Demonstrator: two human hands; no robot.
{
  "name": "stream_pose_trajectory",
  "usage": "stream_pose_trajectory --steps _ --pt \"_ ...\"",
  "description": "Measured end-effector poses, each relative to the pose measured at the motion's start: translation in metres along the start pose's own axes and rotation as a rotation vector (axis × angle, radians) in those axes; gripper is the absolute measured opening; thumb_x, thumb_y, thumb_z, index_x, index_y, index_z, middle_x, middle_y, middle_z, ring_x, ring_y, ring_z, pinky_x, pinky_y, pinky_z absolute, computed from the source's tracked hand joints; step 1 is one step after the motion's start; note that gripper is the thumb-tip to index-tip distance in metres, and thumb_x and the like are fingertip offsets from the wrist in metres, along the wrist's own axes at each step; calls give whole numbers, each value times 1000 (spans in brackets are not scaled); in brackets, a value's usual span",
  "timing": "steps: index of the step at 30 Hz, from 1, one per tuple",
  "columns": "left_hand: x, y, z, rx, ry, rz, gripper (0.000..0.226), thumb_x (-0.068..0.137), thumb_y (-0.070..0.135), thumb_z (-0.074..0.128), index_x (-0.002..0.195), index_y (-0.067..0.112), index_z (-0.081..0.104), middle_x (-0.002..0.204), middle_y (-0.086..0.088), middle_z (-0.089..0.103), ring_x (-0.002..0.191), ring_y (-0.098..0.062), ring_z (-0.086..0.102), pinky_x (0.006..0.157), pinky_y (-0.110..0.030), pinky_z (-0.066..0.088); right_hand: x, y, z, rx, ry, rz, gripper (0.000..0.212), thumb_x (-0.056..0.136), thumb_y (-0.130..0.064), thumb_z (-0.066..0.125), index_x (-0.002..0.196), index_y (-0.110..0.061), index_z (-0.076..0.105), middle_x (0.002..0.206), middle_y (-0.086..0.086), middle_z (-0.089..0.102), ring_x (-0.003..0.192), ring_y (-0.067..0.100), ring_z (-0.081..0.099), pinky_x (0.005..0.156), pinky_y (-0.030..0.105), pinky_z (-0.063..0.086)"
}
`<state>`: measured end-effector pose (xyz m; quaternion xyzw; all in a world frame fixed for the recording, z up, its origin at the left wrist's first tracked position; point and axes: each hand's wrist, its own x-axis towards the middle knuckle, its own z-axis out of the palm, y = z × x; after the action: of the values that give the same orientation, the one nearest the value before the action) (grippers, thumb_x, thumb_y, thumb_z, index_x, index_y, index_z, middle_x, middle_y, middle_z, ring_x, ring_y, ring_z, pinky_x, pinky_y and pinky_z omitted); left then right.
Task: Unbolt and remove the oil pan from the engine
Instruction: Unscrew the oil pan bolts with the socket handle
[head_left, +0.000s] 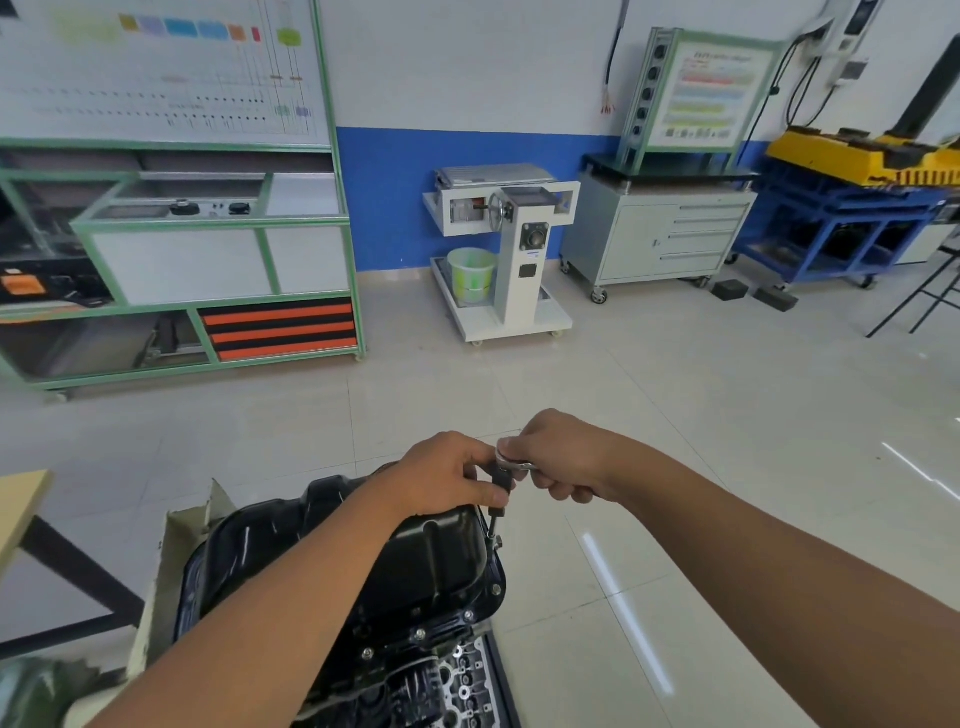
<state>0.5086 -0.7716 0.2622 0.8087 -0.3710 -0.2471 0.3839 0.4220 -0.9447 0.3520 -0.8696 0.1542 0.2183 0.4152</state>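
A black oil pan (415, 566) sits on top of the upturned engine (447, 680) at the bottom centre. Several bolts (420, 634) line its flange. A ratchet wrench (511, 460) with a black extension and socket (496, 519) stands upright on a bolt at the pan's far right edge. My left hand (441, 480) pinches the extension just below the ratchet head. My right hand (561, 457) grips the ratchet handle, which is mostly hidden inside the fist.
Torn cardboard (171, 561) lies left of the engine. A wooden-topped table (21, 509) is at the far left. Across the tiled floor stand a green-framed trainer bench (182, 234), a white engine stand (511, 260) with a green bucket, a grey tool cabinet (660, 234) and a blue rack (841, 223).
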Motion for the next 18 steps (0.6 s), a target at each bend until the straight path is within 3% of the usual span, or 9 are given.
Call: stream_pose_trajectory --steps 4,7,10,13,15,18 --pt "-1 2 4 20 65 0 28 69 48 88 93 51 73 86 27 70 66 2 55 72 -31 45 -1 -6 2 -8 -22 44 33 101 -35 50 80 -11 58 60 2 39 46 17 28 47 22 21" --pt "-2 4 6 43 92 6 35 63 59 85 93 49 72 84 29 69 68 1 58 70 -30 45 -1 -2 5 -4 -1 57 36 100 -38 51 79 -9 60 55 1 43 42 16 33 45 21 25" --pt "-3 4 8 61 158 18 42 58 71 77 92 47 70 83 28 68 68 0 60 69 -31 47 1 1 15 -28 126 39 44 100 -44 54 78 -7 63 57 4 57 41 17 46 41 21 36" --pt "-4 2 9 99 205 36 40 60 75 72 89 48 63 84 32 66 72 2 61 66 -28 45 4 5 33 -44 267 -53 33 103 -43 52 90 -13 57 73 7 65 47 18 56 41 24 44" --pt "-5 3 8 130 202 55 35 61 74 70 82 50 56 80 32 63 71 4 59 63 -26 40 5 11 38 -126 333 -194 24 102 -38 56 90 -17 52 79 4 63 57 16 57 48 27 44" --pt "-5 5 5 103 155 66 28 63 69 71 82 53 57 80 27 65 73 -1 61 68 -31 46 1 18 22 -279 188 -287 13 93 -24 66 93 -20 53 91 3 65 77 20 60 69 36 50"
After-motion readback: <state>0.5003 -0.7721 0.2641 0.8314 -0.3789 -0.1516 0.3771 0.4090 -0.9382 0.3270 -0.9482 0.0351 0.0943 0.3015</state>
